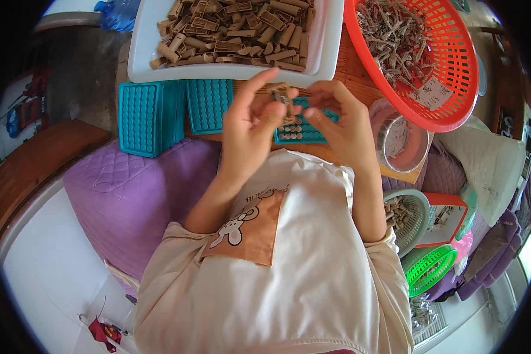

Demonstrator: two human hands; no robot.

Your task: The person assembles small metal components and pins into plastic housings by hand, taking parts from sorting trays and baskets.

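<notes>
My left hand (251, 127) is closed around a small tan plastic shell piece (284, 101), held up between thumb and fingers; a dark part shows inside it. My right hand (343, 115) comes in from the other side, thumb and forefinger apart, with its fingertips close to the piece. Whether they touch it is hard to make out. Beneath both hands lies a teal tray (312, 137) with round cells, and several small round pieces (290, 133) sit in its near left part. Beyond my hands, a white bin (137, 56) is heaped with tan half-round shells (236, 32).
Left stand stacked teal trays (140, 121) and another teal tray (209, 106). An orange-red basket (463, 76) of thin brown pieces fills the far right, above a round tub (416, 147). Lower right are a grey basket (418, 218) and a green basket (433, 268). A purple quilted cover (135, 194) lies left.
</notes>
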